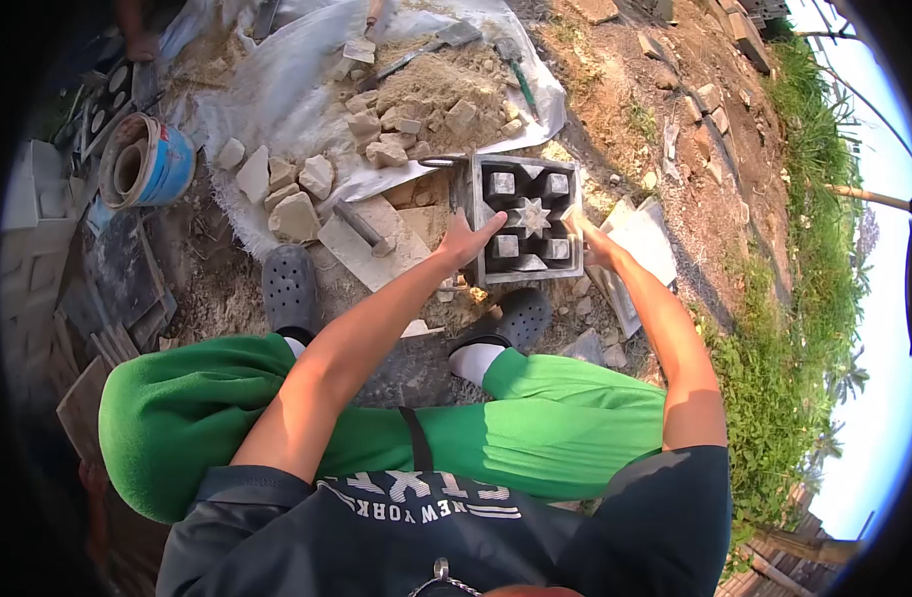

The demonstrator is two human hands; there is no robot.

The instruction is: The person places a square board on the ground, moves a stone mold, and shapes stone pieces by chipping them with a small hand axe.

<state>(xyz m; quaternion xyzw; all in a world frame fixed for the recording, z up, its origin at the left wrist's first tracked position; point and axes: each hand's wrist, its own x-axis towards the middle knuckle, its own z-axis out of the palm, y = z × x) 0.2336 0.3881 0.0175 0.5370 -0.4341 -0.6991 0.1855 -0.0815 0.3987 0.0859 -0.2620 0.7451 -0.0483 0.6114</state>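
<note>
Beyond my bright green cloth trousers [565, 423], my right foot's dark grey perforated clog [523, 316] sits just short of the square grey frame [532, 218] with a star-shaped centre and four blocky pegs; a slipping grip could drop it on those toes. My left hand [468, 239] clamps its left side, thumb over the rim; my right hand [596, 242] clamps the opposite side, fingers largely hidden. I can't tell what bears it underneath, so uneven pressure could tip it. Leftward, the grey-brown hammer [360, 225] could catch a corner; farther off, broken pale stones [384, 152] on the white woven sheet [302, 99] could make it rock.
</note>
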